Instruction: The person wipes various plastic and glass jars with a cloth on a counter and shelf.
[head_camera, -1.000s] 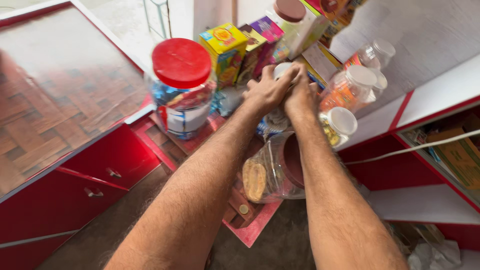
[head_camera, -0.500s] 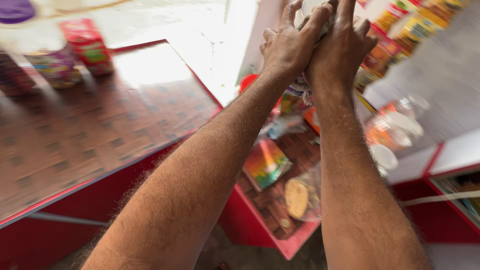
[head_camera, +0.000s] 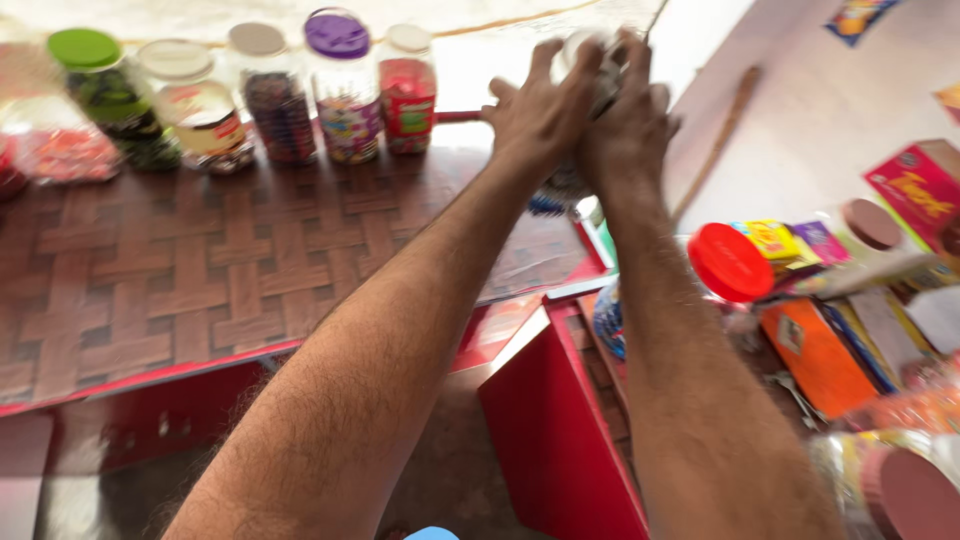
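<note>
1. Below and to the left of the fingers spreads the counter (head_camera: 200, 290), a woven-brown patterned top edged in red.
2. Under the wrists, lower right, a red cabinet (head_camera: 560, 430) stands at the gap between the counters.
3. Left of the fingers, along the counter's far edge, runs a row of sweet jars (head_camera: 345, 90) with green, white and purple lids.
4. Right of and below the fingers stands a red-lidded jar (head_camera: 730, 262) among coloured boxes (head_camera: 815, 355).
5. Both hands are raised together: the left hand (head_camera: 535, 115) and the right hand (head_camera: 630, 125) wrap a clear jar (head_camera: 600, 75), fingers curled close around its sides.
6. Between the palms the clear jar is blurred, held above the counter's right end; its contents cannot be told.
</note>
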